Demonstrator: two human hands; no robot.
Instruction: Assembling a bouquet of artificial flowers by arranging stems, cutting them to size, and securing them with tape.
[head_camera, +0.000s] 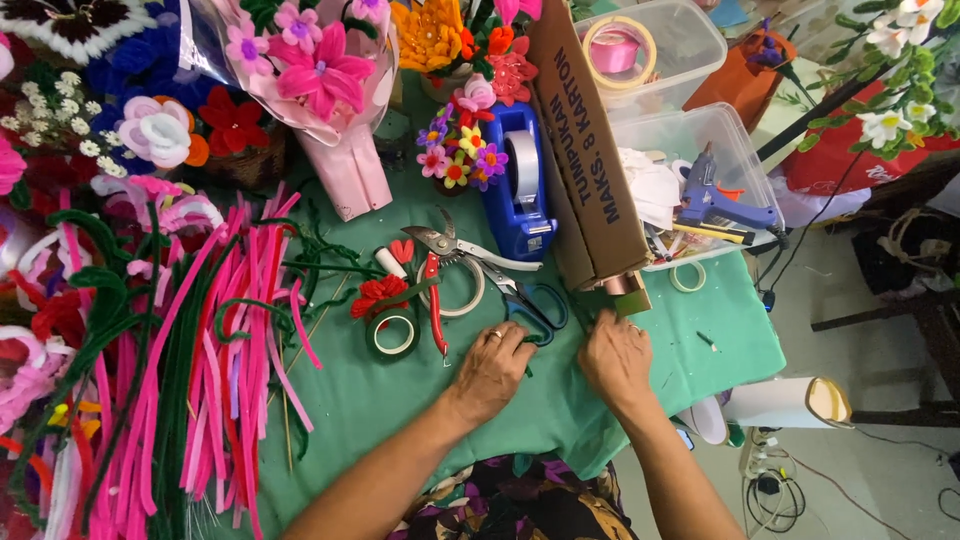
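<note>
Two hands rest knuckles-up on a green cloth (400, 400), left hand (492, 368) beside blue-handled scissors (530, 300), right hand (617, 360) near a cardboard box (590, 150), grips hidden

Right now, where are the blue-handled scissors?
The blue-handled scissors lie on the green cloth, just beyond the left hand, between the red-handled pruners and the cardboard box.

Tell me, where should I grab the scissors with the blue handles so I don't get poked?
Take the blue-handled scissors by the handle loops, coming from the near edge beside the left hand. The loops lie toward the hands while the blades point away toward the pruning shears, so that end is safest.
</note>
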